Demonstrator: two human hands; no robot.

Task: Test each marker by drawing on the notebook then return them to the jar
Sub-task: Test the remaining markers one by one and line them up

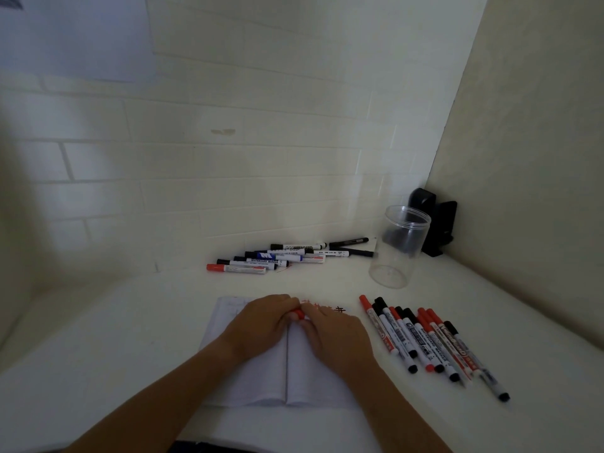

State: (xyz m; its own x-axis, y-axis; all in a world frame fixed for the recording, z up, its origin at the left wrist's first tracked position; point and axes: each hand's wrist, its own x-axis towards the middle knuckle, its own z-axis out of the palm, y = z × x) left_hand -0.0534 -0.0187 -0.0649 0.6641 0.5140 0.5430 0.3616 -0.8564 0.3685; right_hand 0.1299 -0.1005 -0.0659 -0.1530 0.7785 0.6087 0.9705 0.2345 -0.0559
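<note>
Together, both hands point(261, 325) point(333, 335) grip one red marker point(299, 314) — above notebook point(294, 380).

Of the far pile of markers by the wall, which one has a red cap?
The nearest marker of that pile, at its left front edge. Its cap is red; the others there show black or blue caps.

Two bare forearms enter from about six o'clock — no sleeves, watch, bracelet or rings show on either. The left hand point(261, 325) and right hand point(333, 335) are ungloved, with short nails — finer detail is lost in the dim light.
</note>
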